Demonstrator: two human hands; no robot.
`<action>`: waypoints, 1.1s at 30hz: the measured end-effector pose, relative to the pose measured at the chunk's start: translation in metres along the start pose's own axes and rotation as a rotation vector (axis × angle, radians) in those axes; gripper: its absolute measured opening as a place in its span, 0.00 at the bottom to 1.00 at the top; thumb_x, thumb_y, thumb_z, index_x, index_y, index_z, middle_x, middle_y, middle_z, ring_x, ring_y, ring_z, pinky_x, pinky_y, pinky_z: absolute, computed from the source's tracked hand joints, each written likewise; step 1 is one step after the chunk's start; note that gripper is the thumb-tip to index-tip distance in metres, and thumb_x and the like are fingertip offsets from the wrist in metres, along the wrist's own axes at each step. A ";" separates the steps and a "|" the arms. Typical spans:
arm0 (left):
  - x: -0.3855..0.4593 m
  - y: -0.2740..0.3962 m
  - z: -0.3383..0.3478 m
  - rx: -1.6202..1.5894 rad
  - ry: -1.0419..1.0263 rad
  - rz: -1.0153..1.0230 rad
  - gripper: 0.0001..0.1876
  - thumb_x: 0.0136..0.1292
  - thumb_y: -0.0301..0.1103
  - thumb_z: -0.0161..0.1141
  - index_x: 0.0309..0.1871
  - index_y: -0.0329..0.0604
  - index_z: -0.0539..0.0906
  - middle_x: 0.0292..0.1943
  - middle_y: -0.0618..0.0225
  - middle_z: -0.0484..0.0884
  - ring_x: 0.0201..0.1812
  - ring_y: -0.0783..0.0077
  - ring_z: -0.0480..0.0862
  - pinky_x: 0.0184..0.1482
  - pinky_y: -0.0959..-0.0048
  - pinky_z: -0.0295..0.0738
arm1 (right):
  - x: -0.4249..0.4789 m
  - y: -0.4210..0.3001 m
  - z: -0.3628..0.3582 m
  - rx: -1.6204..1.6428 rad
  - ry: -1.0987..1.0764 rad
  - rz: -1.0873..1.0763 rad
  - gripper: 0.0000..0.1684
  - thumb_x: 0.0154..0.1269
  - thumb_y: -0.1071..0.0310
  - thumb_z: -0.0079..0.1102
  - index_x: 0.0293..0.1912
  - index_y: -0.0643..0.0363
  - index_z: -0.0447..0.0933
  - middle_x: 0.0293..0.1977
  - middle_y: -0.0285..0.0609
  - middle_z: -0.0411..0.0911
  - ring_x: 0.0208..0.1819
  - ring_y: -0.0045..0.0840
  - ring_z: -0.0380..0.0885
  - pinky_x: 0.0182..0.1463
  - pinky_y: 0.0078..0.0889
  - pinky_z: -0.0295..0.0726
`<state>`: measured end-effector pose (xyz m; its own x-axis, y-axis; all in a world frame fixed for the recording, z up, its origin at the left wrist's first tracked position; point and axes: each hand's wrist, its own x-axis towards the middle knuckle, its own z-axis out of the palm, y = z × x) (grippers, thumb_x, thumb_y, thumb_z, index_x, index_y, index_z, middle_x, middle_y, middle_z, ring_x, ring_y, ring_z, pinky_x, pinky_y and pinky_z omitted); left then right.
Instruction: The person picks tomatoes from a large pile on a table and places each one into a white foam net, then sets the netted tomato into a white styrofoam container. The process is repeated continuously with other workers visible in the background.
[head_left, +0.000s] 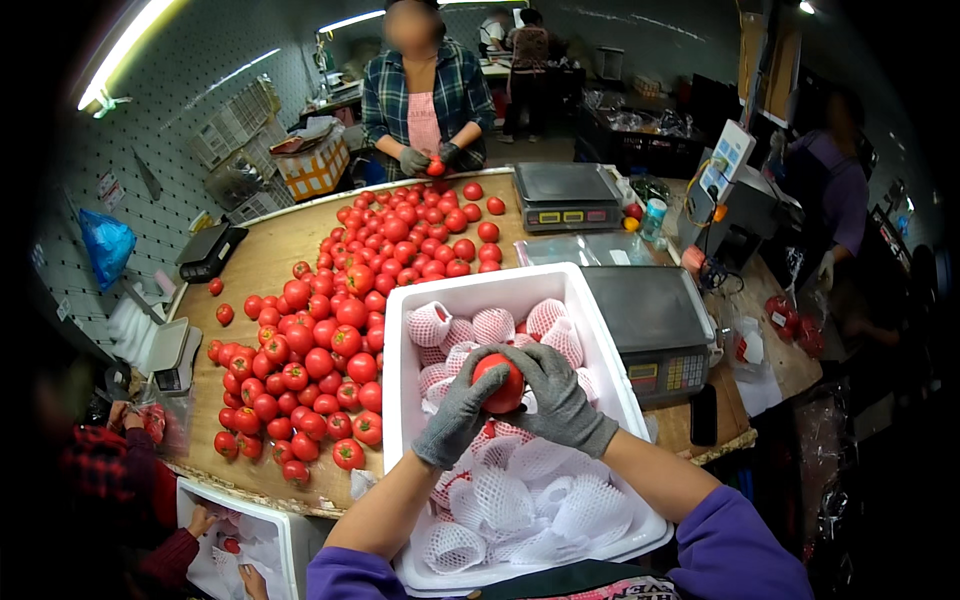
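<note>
Both my hands wear grey knit gloves and meet around one red tomato (501, 386) above a white foam box (395, 420). My left hand (463, 409) grips its left side, thumb across the front. On the other side my right hand (559, 397) holds it, fingers over the top. Beneath and beyond them, tomatoes wrapped in white foam net sleeves (493, 327) fill the far part of the box. Loose foam net sleeves (517, 499), apparently without fruit, lie heaped in its near part.
A large pile of tomatoes (322, 337) covers the wooden table (225, 300) to the left. Digital scales (645, 315) (568, 196) stand at the right, beside a phone (703, 415). Across the table a gloved person (427, 97) holds a tomato. Another person's hands reach into a second foam box (285, 540).
</note>
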<state>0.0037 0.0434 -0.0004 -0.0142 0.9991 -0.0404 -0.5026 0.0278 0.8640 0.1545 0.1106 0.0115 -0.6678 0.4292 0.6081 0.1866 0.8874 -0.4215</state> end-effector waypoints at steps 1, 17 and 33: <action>-0.001 0.007 0.001 -0.088 -0.029 -0.036 0.26 0.63 0.46 0.56 0.60 0.46 0.65 0.53 0.62 0.70 0.53 0.63 0.75 0.46 0.63 0.81 | 0.001 -0.001 0.001 -0.014 0.006 -0.004 0.49 0.40 0.56 0.73 0.61 0.60 0.61 0.51 0.50 0.66 0.55 0.44 0.65 0.59 0.43 0.64; -0.032 0.022 -0.253 1.231 0.866 0.321 0.24 0.57 0.29 0.61 0.55 0.31 0.67 0.50 0.50 0.74 0.49 0.53 0.77 0.44 0.60 0.80 | -0.005 0.047 0.009 0.085 0.059 0.293 0.22 0.57 0.69 0.59 0.52 0.60 0.70 0.46 0.48 0.71 0.50 0.39 0.70 0.57 0.38 0.67; 0.081 0.040 -0.122 1.827 -0.036 0.213 0.29 0.50 0.34 0.63 0.58 0.47 0.71 0.61 0.56 0.66 0.64 0.56 0.65 0.65 0.61 0.60 | -0.005 0.048 0.017 0.155 -0.017 0.332 0.20 0.57 0.72 0.57 0.51 0.60 0.70 0.45 0.47 0.71 0.50 0.36 0.72 0.55 0.36 0.70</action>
<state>-0.1228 0.1219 -0.0308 0.0845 0.9894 0.1181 0.9603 -0.1125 0.2552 0.1550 0.1483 -0.0231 -0.6016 0.6857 0.4097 0.2848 0.6633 -0.6920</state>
